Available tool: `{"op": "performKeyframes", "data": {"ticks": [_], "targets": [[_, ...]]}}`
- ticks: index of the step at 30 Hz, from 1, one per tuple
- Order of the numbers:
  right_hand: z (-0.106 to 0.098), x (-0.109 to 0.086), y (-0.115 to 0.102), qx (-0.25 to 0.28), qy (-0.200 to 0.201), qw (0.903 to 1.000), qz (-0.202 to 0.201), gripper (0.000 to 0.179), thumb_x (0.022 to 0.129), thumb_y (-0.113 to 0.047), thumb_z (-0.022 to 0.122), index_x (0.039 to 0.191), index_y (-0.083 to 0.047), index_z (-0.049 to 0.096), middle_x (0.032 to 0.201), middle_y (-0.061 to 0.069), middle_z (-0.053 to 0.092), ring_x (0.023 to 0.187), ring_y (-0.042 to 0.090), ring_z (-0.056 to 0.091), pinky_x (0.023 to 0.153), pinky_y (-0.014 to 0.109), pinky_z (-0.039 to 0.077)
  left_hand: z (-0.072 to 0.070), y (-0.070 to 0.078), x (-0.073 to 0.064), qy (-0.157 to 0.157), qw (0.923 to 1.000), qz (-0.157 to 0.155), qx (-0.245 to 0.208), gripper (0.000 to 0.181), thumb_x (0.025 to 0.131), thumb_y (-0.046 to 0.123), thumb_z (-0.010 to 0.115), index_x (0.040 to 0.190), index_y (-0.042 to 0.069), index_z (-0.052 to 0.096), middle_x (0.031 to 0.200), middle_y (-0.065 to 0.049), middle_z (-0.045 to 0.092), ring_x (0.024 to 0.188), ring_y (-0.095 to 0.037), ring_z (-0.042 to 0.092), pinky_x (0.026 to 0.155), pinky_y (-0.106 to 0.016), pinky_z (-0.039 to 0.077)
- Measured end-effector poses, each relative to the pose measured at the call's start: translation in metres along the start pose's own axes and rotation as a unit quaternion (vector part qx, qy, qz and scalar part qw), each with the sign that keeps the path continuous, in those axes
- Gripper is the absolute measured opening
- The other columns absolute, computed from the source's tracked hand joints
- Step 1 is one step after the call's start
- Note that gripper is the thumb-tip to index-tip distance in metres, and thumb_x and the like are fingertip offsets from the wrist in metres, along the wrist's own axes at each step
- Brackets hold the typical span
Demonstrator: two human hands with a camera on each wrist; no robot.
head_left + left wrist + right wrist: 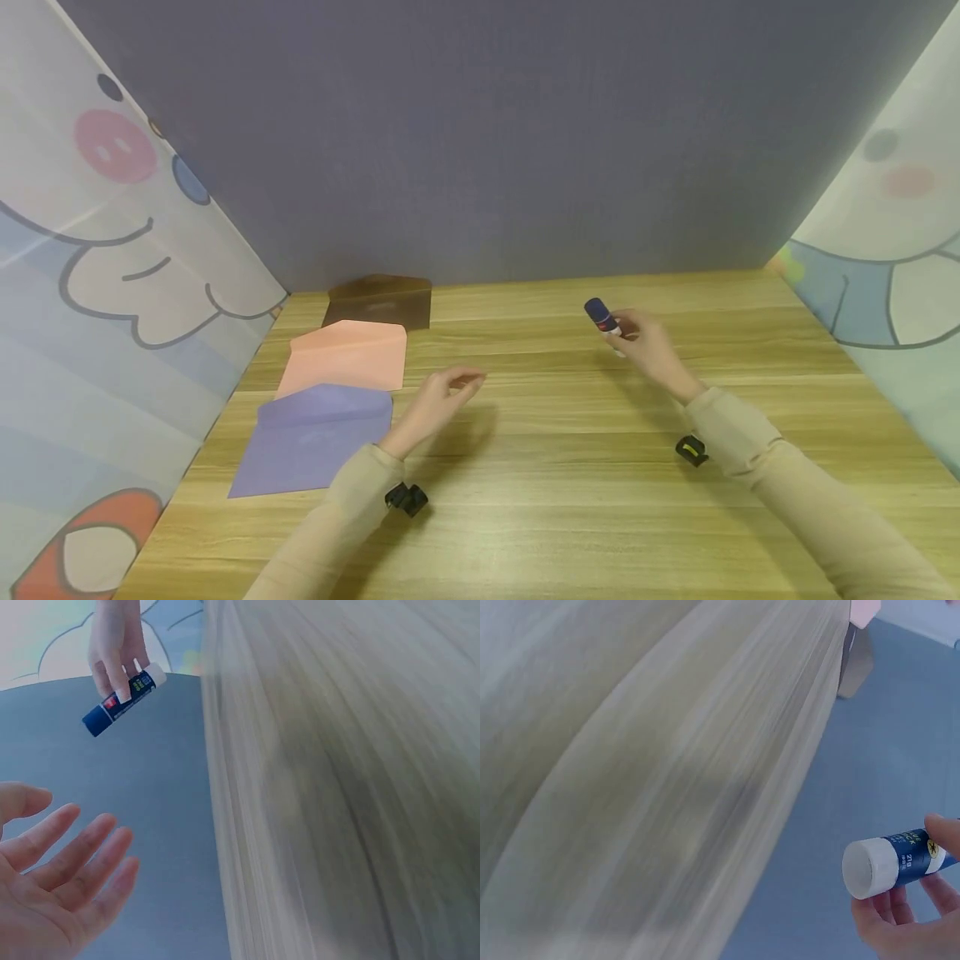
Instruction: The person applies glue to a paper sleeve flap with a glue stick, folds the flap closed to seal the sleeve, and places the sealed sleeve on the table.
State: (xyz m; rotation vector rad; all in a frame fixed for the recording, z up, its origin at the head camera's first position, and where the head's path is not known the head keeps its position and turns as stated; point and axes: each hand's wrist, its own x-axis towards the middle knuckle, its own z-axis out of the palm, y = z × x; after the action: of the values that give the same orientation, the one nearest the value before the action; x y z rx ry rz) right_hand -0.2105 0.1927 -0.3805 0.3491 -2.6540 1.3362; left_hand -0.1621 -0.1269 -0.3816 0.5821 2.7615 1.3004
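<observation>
A glue stick (600, 314) with a dark blue cap and a white base is pinched between the thumb and fingers of my right hand (647, 343), tilted above the right half of the table. Its white end and the "21g" label on the glue stick (892, 861) face the right wrist camera. My left hand (442, 398) hovers over the table beside the envelopes, fingers relaxed and holding nothing. In the left wrist view the left hand (64, 877) has its fingers spread loosely. Nearest to it lie a purple envelope (315, 442) and a pink envelope (348, 358), flaps raised.
A dark brown envelope (382, 307) lies behind the pink one, near the grey back panel (510, 150). The wood-grain table (570, 500) is bordered by cartoon-printed side panels, left (75, 333) and right (900, 292).
</observation>
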Motion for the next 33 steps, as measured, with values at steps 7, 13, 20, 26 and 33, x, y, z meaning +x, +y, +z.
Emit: {"op": "performKeyframes", "data": {"ticks": [7, 13, 20, 26, 33], "targets": [[0.008, -0.012, -0.020, -0.027, 0.010, 0.9975, -0.065, 0.034, 0.079, -0.001, 0.063, 0.110, 0.009, 0.054, 0.098, 0.024, 0.049, 0.086, 0.035, 0.054, 0.076, 0.047, 0.048, 0.003, 0.012, 0.003, 0.018, 0.9986, 0.021, -0.044, 0.025, 0.089, 0.018, 0.053, 0.111, 0.007, 0.060, 0.106, -0.005, 0.063, 0.095, -0.019, 0.059, 0.081, -0.031, 0.048], [0.016, -0.019, -0.033, -0.062, 0.029, 0.9913, -0.112, 0.034, 0.073, 0.001, 0.069, 0.105, 0.006, 0.059, 0.095, 0.021, 0.050, 0.083, 0.031, 0.054, 0.069, 0.042, 0.050, 0.007, 0.021, 0.007, 0.032, 0.9945, 0.039, -0.091, 0.024, 0.087, 0.013, 0.056, 0.108, 0.003, 0.061, 0.102, -0.008, 0.064, 0.093, -0.019, 0.059, 0.081, -0.031, 0.048], [0.024, -0.029, -0.049, -0.102, 0.067, 0.9677, -0.221, 0.036, 0.060, 0.005, 0.077, 0.094, 0.003, 0.065, 0.085, 0.014, 0.052, 0.077, 0.025, 0.049, 0.061, 0.034, 0.045, 0.007, 0.049, 0.003, 0.041, 0.9861, 0.048, -0.153, 0.026, 0.083, 0.003, 0.060, 0.107, -0.006, 0.059, 0.100, -0.019, 0.062, 0.094, -0.028, 0.058, 0.082, -0.035, 0.048], [0.029, -0.037, -0.058, -0.108, 0.072, 0.9494, -0.286, 0.036, 0.057, 0.004, 0.078, 0.091, 0.001, 0.066, 0.086, 0.012, 0.051, 0.076, 0.021, 0.046, 0.058, 0.028, 0.043, 0.005, 0.069, -0.002, 0.043, 0.9791, 0.056, -0.191, 0.028, 0.080, -0.001, 0.061, 0.107, -0.008, 0.057, 0.103, -0.023, 0.059, 0.096, -0.032, 0.057, 0.086, -0.040, 0.046], [0.032, -0.044, -0.067, -0.118, 0.065, 0.9341, -0.331, 0.037, 0.056, 0.003, 0.079, 0.091, -0.001, 0.066, 0.089, 0.011, 0.050, 0.081, 0.023, 0.046, 0.062, 0.031, 0.044, 0.013, 0.068, -0.001, 0.038, 0.9678, 0.093, -0.231, 0.033, 0.077, -0.004, 0.064, 0.108, -0.011, 0.055, 0.107, -0.025, 0.055, 0.099, -0.034, 0.054, 0.088, -0.043, 0.044]]}}
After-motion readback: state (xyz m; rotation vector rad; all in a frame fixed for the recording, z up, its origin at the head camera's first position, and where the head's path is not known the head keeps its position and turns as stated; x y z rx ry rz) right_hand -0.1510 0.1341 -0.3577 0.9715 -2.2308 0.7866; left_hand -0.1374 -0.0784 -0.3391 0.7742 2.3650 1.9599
